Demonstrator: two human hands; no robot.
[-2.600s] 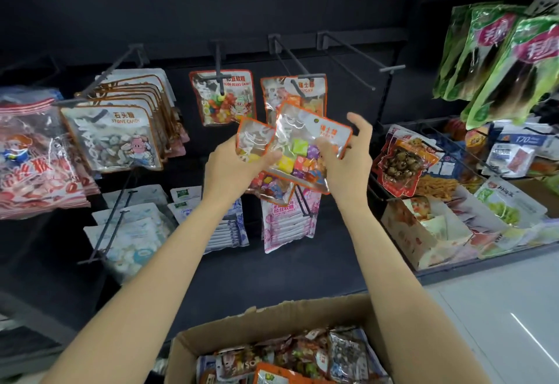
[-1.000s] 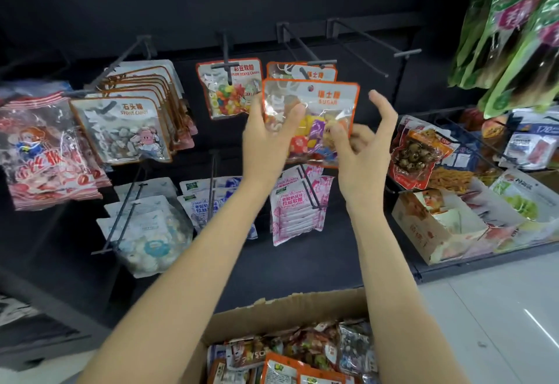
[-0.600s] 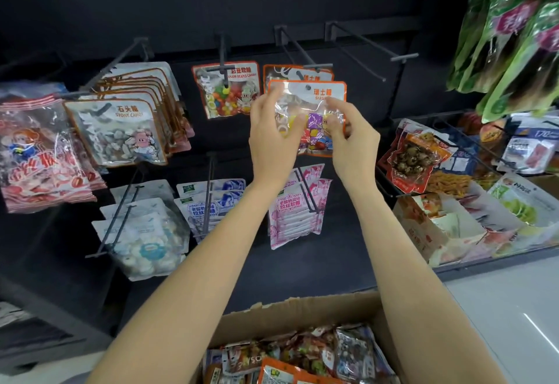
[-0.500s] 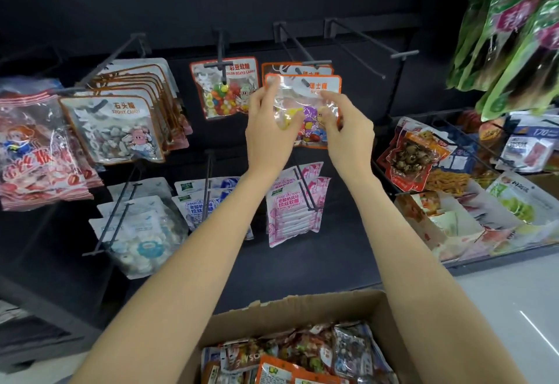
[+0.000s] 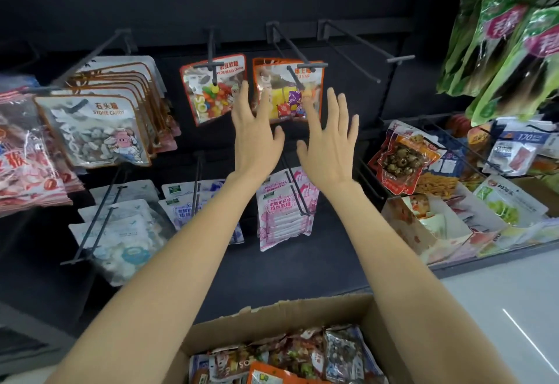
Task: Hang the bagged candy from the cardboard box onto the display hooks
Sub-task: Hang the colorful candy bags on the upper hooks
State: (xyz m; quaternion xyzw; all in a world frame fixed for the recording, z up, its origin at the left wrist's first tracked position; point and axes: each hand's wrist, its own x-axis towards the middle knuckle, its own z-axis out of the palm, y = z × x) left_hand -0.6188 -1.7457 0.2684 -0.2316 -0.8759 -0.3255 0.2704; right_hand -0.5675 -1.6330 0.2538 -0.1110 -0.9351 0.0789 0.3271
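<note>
Far left edge of the dark display wall: red-and-white clear candy bags (image 5: 24,154), print blurred. Next right, a stack of orange-trimmed clear pouches (image 5: 93,129) on a black wire hook, front one reading "STONE CANDY". Below them, pale blue-and-white pouches (image 5: 121,241), text too small to read.

Centre: orange-bordered clear pouch of jelly beans (image 5: 211,93), marked "COLOR BEANS CANDY", hanging on its own black hook. Just right of it, the orange-bordered clear bag of wrapped cube candies (image 5: 287,90) hangs on the black T-ended display hook (image 5: 302,66) (label blurred, unreadable).

Left hand (image 5: 257,132) and right hand (image 5: 329,138): both raised with fingers spread straight, holding nothing, just before the lower edge of that bag; whether fingertips touch it cannot be told. Below the wrists, pink-and-white pouches (image 5: 287,208) on a lower hook.

Right of centre: a bare black T-ended hook (image 5: 378,51), open room beneath. Further right, a black wire basket (image 5: 438,123) of mixed snack packs, one marked "170". Top right corner: green-and-pink bags (image 5: 514,51).

Bottom edge: brown cardboard box (image 5: 302,311), open, holding assorted bagged candy (image 5: 287,356).
</note>
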